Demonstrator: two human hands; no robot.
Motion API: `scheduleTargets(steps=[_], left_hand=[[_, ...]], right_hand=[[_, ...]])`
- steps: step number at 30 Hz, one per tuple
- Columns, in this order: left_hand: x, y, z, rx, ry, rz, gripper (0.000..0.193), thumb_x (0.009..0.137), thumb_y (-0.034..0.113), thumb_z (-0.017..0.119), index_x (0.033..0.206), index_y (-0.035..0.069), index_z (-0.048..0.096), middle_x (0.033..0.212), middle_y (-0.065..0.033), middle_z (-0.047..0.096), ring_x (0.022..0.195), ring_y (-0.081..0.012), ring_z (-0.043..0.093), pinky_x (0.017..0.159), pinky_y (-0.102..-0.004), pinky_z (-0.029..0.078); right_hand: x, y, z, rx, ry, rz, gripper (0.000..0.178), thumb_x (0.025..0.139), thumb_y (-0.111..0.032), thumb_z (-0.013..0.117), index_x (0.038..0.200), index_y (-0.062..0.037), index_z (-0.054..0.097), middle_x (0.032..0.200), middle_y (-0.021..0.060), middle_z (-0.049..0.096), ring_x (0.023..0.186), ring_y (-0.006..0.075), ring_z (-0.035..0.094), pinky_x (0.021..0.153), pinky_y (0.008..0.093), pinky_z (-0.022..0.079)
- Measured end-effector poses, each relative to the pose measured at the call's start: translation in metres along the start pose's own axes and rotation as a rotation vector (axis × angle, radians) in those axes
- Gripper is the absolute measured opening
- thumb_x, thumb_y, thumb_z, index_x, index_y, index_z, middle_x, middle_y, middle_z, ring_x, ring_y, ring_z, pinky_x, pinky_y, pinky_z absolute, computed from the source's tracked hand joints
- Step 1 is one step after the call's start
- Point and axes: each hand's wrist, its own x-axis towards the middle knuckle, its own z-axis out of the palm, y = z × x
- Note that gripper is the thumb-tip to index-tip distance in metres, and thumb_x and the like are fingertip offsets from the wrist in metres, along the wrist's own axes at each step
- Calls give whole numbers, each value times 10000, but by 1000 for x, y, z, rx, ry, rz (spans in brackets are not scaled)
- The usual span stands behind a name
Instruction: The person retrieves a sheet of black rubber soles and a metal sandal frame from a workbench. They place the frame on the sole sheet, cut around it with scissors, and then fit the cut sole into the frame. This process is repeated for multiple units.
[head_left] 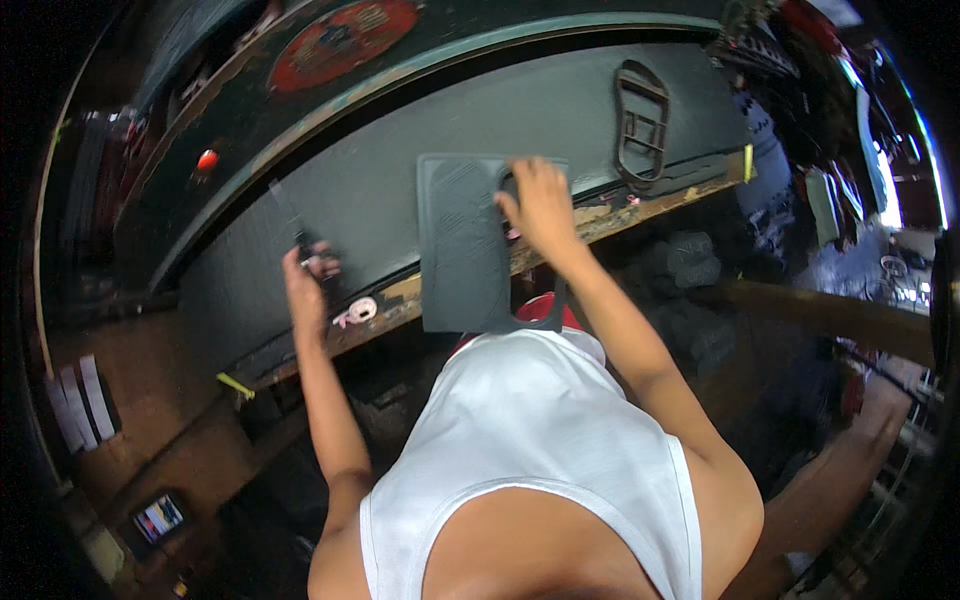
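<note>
My right hand [540, 205] lies over the upper right part of a dark grey rubber-like sheet [462, 240], fingers bent over it and thumb set apart. Long rounded cut-outs open the sheet's right side. Its lower end hangs past the bench edge, close to my lap. Off to the left, my left hand [308, 270] is closed around the dark handle of a tool [288, 215] with a thin, pale blade-like shaft pointing away from me. Blur hides its exact kind. A sole-shaped metal cutting die [642, 125] with inner crossbars rests on the bench at right.
The long grey bench top [375, 190] has a worn wooden front edge. A dark green beam [470, 50] with a red oval spans its far side. A roll of pale tape [362, 309] sits near the front edge. At lower left lies a phone-like lit screen [160, 518].
</note>
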Motion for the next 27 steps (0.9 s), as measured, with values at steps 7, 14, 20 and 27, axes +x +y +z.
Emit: scheduleTargets(steps=[7, 14, 20, 27], left_hand=[[-36, 52, 152, 115, -505, -228, 257, 1034, 245, 548, 1204, 53, 558, 695, -27, 536, 554, -119, 530, 496, -292, 459], [-25, 52, 181, 63, -598, -388, 377, 1048, 236, 491, 1331, -12, 462, 818, -103, 644, 662, -186, 683, 594, -311, 540], [-19, 52, 179, 85, -691, -408, 406, 1041, 222, 473, 1350, -38, 430, 907, -136, 667, 671, -184, 686, 622, -315, 548], [-13, 52, 182, 111, -705, -457, 370, 1038, 192, 445, 1368, 23, 445, 887, -128, 694, 658, -173, 680, 548, -298, 515]], right_hand=[[68, 19, 35, 179, -572, -5, 765, 793, -353, 836, 1408, -8, 541, 1363, 247, 586, 1262, 396, 564, 1091, 455, 413], [77, 38, 62, 430, -656, 146, 621, 811, -422, 787, 1320, -91, 655, 1269, 203, 681, 1235, 354, 617, 1124, 475, 341], [67, 33, 67, 328, -540, 95, 570, 819, -415, 771, 1275, -83, 688, 1195, 222, 705, 1180, 363, 643, 1102, 446, 339], [70, 31, 69, 314, -539, 101, 571, 819, -419, 771, 1271, -80, 688, 1184, 211, 711, 1160, 364, 652, 1096, 442, 356]])
